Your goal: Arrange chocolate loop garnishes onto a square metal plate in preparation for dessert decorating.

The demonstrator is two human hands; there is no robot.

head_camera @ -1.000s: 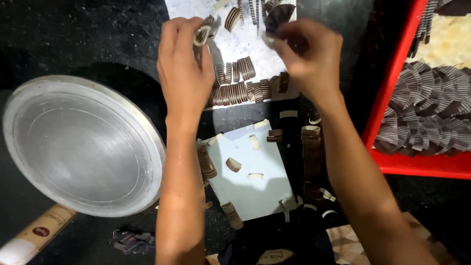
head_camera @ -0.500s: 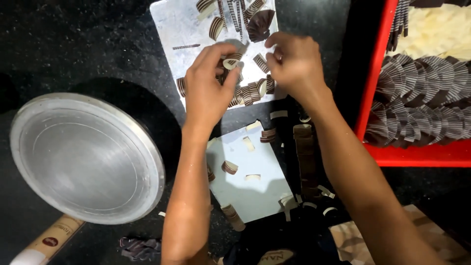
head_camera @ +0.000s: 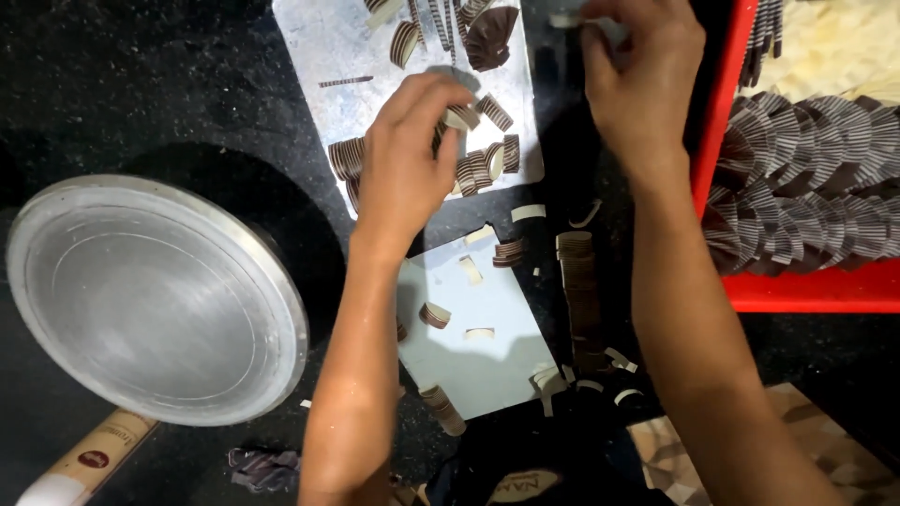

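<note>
Surface: black speckled counter, round metal pan, red tray at right.
Left hand: pinching a striped curl.
Right hand: fingers closed on a pale piece.

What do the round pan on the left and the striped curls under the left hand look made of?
Round pan: bare metal, probably aluminium; dull grey sheen with concentric rings. Striped curls: thin brown-and-cream banded pieces, possibly chocolate; I cannot be sure. The left hand pinches one.

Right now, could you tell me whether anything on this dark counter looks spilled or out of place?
Yes: small striped brown-and-cream curled pieces and offcuts lie scattered on the black counter, off the pale rectangular boards, mostly between the two forearms. Nothing else stands out.
</note>
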